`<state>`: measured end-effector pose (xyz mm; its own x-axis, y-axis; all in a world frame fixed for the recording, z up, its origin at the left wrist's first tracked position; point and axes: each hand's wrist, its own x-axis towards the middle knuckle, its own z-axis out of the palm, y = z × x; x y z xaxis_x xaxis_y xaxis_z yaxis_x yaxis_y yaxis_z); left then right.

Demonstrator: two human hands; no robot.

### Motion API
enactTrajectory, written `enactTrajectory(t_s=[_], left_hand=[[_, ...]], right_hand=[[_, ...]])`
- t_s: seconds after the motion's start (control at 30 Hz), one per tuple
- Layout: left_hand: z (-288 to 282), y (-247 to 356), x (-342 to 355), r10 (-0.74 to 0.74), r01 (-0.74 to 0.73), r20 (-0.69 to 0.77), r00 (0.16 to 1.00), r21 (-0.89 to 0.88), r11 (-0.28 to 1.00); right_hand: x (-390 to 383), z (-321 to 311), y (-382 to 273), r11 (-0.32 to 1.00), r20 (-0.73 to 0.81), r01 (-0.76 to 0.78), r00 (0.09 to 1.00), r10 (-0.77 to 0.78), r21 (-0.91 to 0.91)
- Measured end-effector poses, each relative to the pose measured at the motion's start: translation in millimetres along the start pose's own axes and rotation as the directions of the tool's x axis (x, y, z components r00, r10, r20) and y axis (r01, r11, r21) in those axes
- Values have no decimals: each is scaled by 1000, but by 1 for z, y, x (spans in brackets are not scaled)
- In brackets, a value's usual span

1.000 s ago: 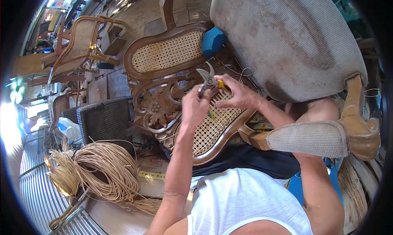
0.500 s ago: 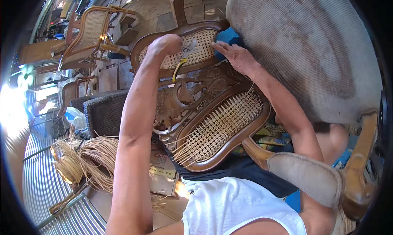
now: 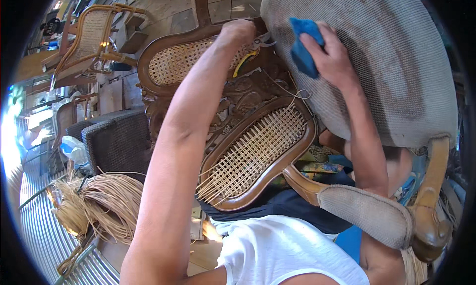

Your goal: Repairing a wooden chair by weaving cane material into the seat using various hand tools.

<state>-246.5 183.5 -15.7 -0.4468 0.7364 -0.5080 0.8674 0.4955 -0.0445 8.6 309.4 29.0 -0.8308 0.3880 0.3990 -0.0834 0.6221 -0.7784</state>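
My left hand (image 3: 238,33) is curled over pruning shears (image 3: 246,60) with yellow and grey handles, at the upper cane panel (image 3: 173,64); its fingertips are partly hidden. My right hand (image 3: 331,57) grips a blue foam pad or cloth (image 3: 300,49), raised in front of the grey upholstered cushion (image 3: 401,66). Below both hands lies a carved dark wooden chair frame (image 3: 243,94) with a lower cane panel (image 3: 253,151), whose left end has loose strand ends. A thin looped strand (image 3: 301,93) hangs by that panel's upper end.
A bundle of pale cane strands (image 3: 104,205) lies at lower left beside corrugated metal (image 3: 42,235). A dark woven chair (image 3: 116,146) and a plastic bag (image 3: 72,148) sit behind it. A rattan chair (image 3: 87,42) stands upper left; a padded wooden arm (image 3: 364,215) crosses the lower right.
Both hands have moved up from the lower panel. My right hand has left the shears and lifted the blue piece toward the cushion. My left hand has carried the shears to the upper panel.
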Motion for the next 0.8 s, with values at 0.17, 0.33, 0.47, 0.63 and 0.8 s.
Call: enactTrajectory(t_s=[0.17,0.33,0.47,0.63,0.8], left_hand=[[33,30,-28,-137,80,-417,898,-152,985],[76,113,-144,-395,-113,-288,872,-905,410],[114,167,-238,-335,-52,-118,935,-978,200],[132,182,-248,-451,27,60,890,-996,-80],[141,182,-245,-365,-143,-40,930,-955,-259]], right_hand=[[-50,-25,-29,923,191,-372,917,349,98],[-133,0,-6,819,310,-572,771,556,-46],[-135,36,-23,723,436,-691,651,621,4],[-127,48,-35,559,711,-816,480,513,148],[-128,32,-49,587,836,-759,494,240,280]])
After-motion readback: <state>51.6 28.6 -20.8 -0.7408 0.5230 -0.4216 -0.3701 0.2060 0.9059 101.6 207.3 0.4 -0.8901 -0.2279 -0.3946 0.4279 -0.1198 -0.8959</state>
